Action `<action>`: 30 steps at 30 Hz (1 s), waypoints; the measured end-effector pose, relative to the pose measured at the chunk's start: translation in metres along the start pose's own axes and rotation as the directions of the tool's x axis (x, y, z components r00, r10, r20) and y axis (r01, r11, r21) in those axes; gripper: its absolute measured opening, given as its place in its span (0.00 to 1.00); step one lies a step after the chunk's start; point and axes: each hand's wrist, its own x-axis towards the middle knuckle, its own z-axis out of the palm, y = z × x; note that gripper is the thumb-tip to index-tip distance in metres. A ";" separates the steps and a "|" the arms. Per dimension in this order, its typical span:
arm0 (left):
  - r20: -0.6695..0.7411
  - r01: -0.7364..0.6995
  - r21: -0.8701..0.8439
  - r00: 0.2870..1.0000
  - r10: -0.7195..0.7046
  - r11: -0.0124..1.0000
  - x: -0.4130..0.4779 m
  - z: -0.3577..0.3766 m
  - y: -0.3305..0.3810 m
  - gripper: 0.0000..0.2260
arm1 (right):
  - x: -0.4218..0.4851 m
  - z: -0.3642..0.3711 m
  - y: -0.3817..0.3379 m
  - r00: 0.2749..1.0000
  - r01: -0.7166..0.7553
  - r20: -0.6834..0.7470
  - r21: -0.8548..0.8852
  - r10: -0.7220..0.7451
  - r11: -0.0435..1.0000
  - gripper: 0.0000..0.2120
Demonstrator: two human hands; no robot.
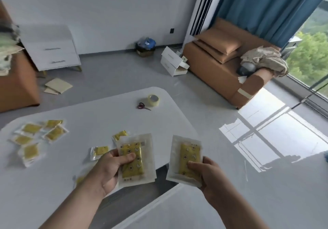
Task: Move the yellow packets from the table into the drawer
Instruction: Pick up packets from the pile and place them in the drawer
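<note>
My left hand (111, 168) grips a yellow packet in clear wrap (136, 156), thumb across its front, above the near edge of the white table (99, 115). My right hand (204, 173) holds a second yellow packet (186, 156) just past the table's right edge. Several more yellow packets (37, 136) lie scattered on the table's left side, and two others (100, 151) lie behind my left hand. A white two-drawer cabinet (53, 51) stands on the floor at the back left, its drawers closed.
A tape roll (153, 99) and red-handled scissors (142, 106) lie at the table's far side. An orange sofa (223, 72) with cushions stands at the right by the window. A white box (173, 63), a bin (145, 47) and cardboard pieces (57, 86) sit on the grey floor.
</note>
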 end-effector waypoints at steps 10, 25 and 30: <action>-0.348 -0.128 -0.110 0.934 0.083 0.986 0.018 -0.043 -0.053 0.16 | 0.098 0.048 0.037 0.950 -0.104 0.265 -0.229 0.165 0.968 0.11; -0.509 -0.256 -0.048 0.838 0.197 0.966 0.114 -0.173 -0.163 0.18 | 0.240 0.101 0.197 0.835 -0.071 0.500 -0.319 0.231 0.945 0.12; -0.483 -0.310 0.090 0.817 0.314 0.947 0.163 -0.236 -0.200 0.17 | 0.294 0.138 0.271 0.780 0.025 0.597 -0.329 0.188 0.944 0.13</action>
